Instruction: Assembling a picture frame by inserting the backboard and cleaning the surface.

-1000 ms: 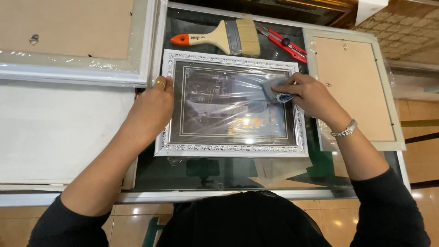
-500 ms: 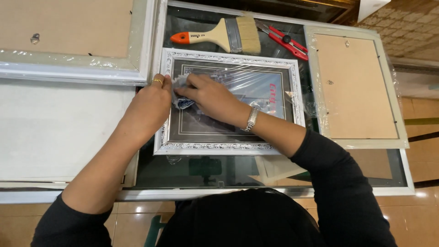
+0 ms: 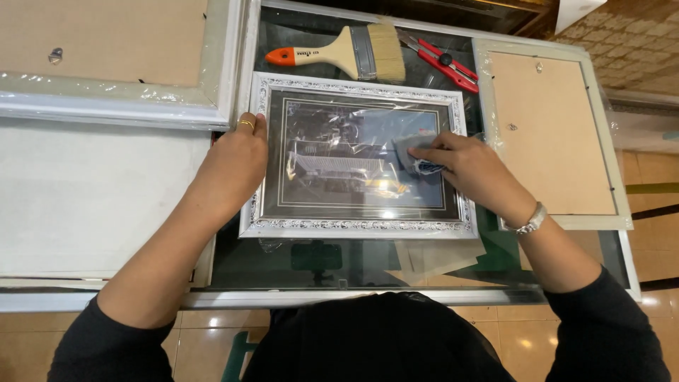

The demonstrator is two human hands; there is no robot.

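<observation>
We're mid-wipe on the ornate silver-white picture frame (image 3: 357, 155) at frame centre on the table: left hand (image 3: 232, 166) pressed flat on its left edge, right hand (image 3: 470, 168) pinching a grey cloth (image 3: 414, 152); next, probably the glass's remaining area.

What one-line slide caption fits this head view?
Left hand steadies a silver ornate picture frame while the right hand presses a cloth on its glass.

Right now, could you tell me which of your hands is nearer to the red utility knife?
The right. The right hand presses a cloth on the frame's glass, just below the red utility knife; the left hand rests on the picture frame's left edge, farther away.
</observation>
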